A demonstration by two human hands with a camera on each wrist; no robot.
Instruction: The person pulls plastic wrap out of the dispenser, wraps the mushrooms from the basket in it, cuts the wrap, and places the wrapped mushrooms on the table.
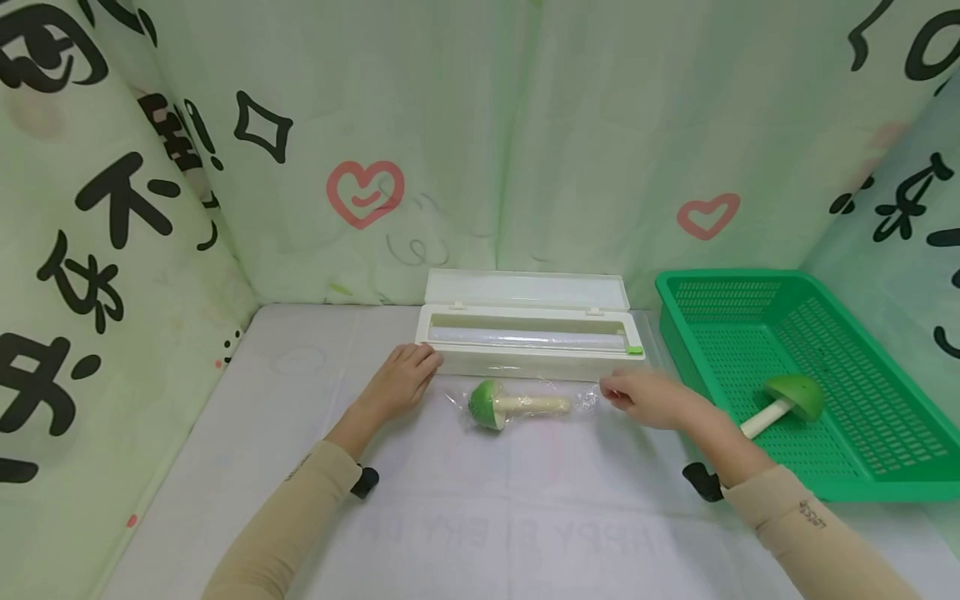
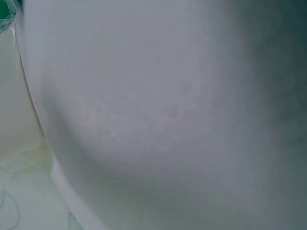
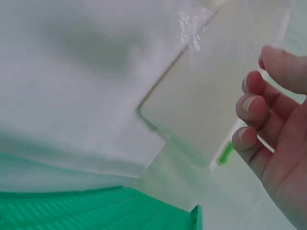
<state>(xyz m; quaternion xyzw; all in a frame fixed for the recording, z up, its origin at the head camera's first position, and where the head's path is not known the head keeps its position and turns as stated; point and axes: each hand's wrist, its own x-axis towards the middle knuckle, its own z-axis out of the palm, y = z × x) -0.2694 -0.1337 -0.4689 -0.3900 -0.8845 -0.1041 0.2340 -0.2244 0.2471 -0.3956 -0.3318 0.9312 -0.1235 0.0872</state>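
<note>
Two hands rested on the table on either side of a toy mushroom wrapped in clear film.

The mushroom (image 1: 501, 405), green-capped with a pale stem, lay on its side on the white table (image 1: 465, 517) just in front of the open film box (image 1: 525, 350), with the crinkled film (image 1: 587, 401) trailing off its stem end. The left hand (image 1: 401, 380) lay flat with relaxed fingers by the box's left corner, holding nothing, a little apart from the mushroom's cap. The right hand (image 1: 647, 398) had its fingers loosely curled at the film's right end; whether they actually pinched the film could not be told. A second mushroom (image 1: 787, 400) lay in the green basket (image 1: 885, 475) to the right.
</note>
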